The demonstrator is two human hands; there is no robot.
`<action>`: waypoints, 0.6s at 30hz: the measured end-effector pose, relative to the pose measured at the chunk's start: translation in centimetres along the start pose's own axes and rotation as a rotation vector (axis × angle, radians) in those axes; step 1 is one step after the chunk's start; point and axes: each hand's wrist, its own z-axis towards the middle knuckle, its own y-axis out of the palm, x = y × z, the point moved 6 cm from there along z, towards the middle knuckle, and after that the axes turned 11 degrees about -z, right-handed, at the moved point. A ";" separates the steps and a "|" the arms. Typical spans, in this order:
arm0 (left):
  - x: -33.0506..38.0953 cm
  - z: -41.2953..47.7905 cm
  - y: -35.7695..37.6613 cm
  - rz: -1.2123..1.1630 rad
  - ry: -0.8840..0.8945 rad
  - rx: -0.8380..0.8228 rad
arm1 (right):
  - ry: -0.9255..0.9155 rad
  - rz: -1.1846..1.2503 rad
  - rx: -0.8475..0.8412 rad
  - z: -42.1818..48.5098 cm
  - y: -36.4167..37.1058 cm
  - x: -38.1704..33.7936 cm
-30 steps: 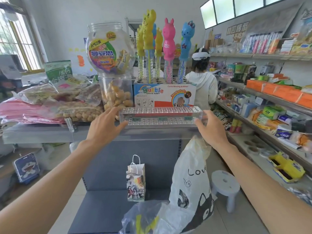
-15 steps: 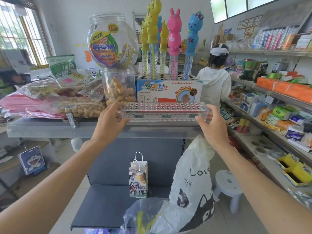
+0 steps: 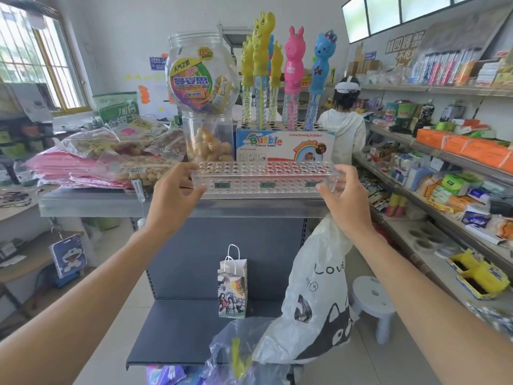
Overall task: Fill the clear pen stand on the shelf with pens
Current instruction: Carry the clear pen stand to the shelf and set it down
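Note:
The clear pen stand [image 3: 266,179] is a long transparent rack with rows of round holes, all without pens. It sits at the front of the grey metal shelf top [image 3: 91,202], just ahead of the bubble wand box. My left hand [image 3: 173,194] grips its left end, thumb on the front and fingers over the top. My right hand [image 3: 345,194] grips its right end the same way. No pens show in my hands.
Behind the stand are a bubble wand box [image 3: 284,145], clear jars [image 3: 204,79] and snack bags [image 3: 125,151]. A printed plastic bag [image 3: 316,295] hangs below my right wrist. A person [image 3: 345,126] stands at the right-hand shelves. A white stool [image 3: 373,300] is on the floor.
Both hands went from reaching toward the stand's ends to closing on them, and the stand has lifted slightly. The view has drawn closer to the shelf.

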 end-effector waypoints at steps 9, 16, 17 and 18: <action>-0.2 -4.5 -4.6 0.027 -0.013 -0.013 | -0.007 0.006 -0.034 -5.2 0.4 -2.2; 0.5 -10.0 -7.6 0.134 -0.045 0.059 | -0.019 0.080 -0.099 -9.5 2.2 -3.1; 0.5 -10.8 -8.1 0.155 -0.056 0.070 | -0.024 0.096 -0.119 -10.1 2.6 -3.2; 0.7 -11.6 -8.6 0.171 -0.070 0.077 | -0.032 0.108 -0.134 -10.7 2.9 -3.4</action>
